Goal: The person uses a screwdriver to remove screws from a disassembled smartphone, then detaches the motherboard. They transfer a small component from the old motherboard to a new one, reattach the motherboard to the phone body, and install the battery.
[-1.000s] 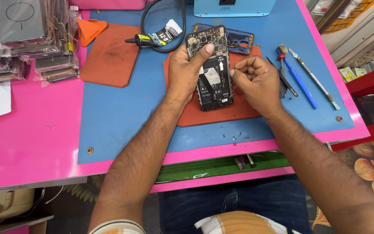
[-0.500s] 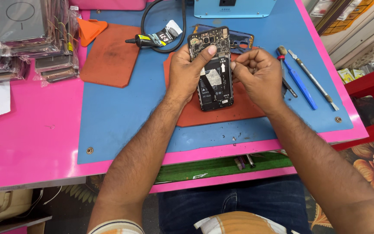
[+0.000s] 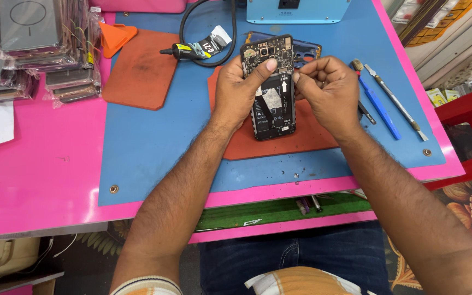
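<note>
A phone repair stall or small workshop.

A pink counter carries a blue work mat and orange-brown pads; a phone with its back off, circuit board bare, lies there. Around it: a glue tube, a blue-handled tool, a thin metal tool, an orange pick and stacks of bagged phone parts. A red plastic stool stands beside the counter.
</note>
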